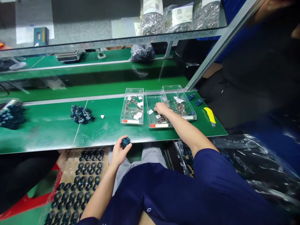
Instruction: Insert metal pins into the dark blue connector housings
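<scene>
The left hand [119,152] grips a dark blue plastic part [125,142] at the bench [93,137] edge, seemingly ready for fitting, while the right hand [161,108] reaches into the middle clear tray [153,100] of metal clips [162,119], its grasp hidden.

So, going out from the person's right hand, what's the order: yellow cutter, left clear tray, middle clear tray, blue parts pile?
1. Middle clear tray: the right hand reaches into it.
2. Left clear tray: just to the hand's left.
3. Yellow cutter: off to the right.
4. Blue parts pile: far off to the left.
</scene>
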The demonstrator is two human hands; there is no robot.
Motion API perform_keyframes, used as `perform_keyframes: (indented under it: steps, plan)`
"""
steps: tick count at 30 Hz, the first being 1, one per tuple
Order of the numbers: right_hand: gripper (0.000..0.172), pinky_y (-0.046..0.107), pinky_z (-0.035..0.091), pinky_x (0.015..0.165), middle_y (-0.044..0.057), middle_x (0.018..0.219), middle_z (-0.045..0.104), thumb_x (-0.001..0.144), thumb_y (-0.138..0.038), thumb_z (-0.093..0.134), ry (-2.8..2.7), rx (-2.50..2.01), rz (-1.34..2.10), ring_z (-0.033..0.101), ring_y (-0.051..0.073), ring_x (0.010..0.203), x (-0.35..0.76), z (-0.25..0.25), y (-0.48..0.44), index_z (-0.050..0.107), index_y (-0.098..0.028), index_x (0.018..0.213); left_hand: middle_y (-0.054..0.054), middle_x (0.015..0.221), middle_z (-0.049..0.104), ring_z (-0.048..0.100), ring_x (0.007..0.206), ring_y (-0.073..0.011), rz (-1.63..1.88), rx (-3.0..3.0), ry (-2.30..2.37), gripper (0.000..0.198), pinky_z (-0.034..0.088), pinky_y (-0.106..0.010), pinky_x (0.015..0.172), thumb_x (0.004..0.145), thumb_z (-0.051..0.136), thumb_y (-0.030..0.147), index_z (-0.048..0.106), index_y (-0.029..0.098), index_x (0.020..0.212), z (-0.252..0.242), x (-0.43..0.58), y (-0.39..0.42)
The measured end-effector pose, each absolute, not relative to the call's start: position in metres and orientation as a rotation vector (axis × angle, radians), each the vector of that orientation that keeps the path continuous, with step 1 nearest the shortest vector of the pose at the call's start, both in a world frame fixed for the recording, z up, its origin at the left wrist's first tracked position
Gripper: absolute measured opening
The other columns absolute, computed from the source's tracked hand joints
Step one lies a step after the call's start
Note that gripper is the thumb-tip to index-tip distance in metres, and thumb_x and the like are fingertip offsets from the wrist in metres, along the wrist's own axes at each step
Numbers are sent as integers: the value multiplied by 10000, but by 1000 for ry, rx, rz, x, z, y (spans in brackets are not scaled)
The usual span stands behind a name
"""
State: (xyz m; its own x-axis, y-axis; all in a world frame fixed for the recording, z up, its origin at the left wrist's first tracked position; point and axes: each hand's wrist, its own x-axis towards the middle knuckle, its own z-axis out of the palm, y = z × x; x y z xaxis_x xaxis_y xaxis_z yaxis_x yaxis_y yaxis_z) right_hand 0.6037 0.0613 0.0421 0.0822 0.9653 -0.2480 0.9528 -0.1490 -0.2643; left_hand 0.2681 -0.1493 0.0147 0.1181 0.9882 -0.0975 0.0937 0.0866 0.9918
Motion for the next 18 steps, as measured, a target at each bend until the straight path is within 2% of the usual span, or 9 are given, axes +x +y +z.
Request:
perform_keyframes:
  steps: [4, 8, 10, 13, 15, 18]
  plan:
    - [257, 217, 501, 703, 90, 816, 749, 935, -308, 577, -1963, -2224, 584, 677, 145, 714, 606, 45, 50, 737, -107, 952, -112, 1107, 720, 689, 1046, -248, 995, 1272, 1200, 537, 515, -424, 991, 782, 748, 411, 571, 194, 1241, 13, 269, -153]
    - [330, 198, 508, 720, 83, 921, 748, 993, -312, 490, -1945, -2196, 559, 685, 122, 742, 610, 48, 43, 668, -126, 1201, -100, 1094, 725, 691, 1011, -235, 949, 1323, 1175, 522, 519, -410, 971, 796, 733, 412, 573, 201, 1246, 11, 269, -158]
    - [291, 227, 516, 786, 108, 959, 743, 969, -259, 523, -1971, -2231, 540, 697, 155, 819, 611, 49, 43, 696, -128, 1164, -96, 1084, 727, 690, 992, -228, 942, 1338, 1182, 515, 521, -405, 962, 800, 729, 411, 575, 203, 1245, 10, 269, -160]
    - [171, 295, 515, 861, 155, 1003, 736, 835, -154, 666, -2042, -2322, 540, 691, 238, 937, 610, 47, 44, 762, -129, 974, -91, 1061, 732, 691, 970, -225, 938, 1355, 1209, 500, 526, -402, 946, 796, 727, 408, 586, 200, 1229, 12, 270, -162]
    - [184, 322, 512, 881, 177, 1042, 727, 777, -111, 703, -2087, -2362, 547, 683, 269, 987, 607, 44, 42, 769, -129, 948, -91, 1056, 733, 692, 966, -229, 930, 1366, 1221, 492, 529, -404, 937, 794, 722, 403, 591, 198, 1222, 13, 270, -164]
    - [206, 357, 504, 899, 208, 1084, 710, 765, -89, 697, -2109, -2393, 529, 671, 299, 1032, 603, 40, 40, 763, -115, 959, -96, 1073, 729, 688, 977, -235, 911, 1388, 1232, 491, 523, -414, 944, 797, 714, 394, 587, 196, 1228, 15, 270, -166]
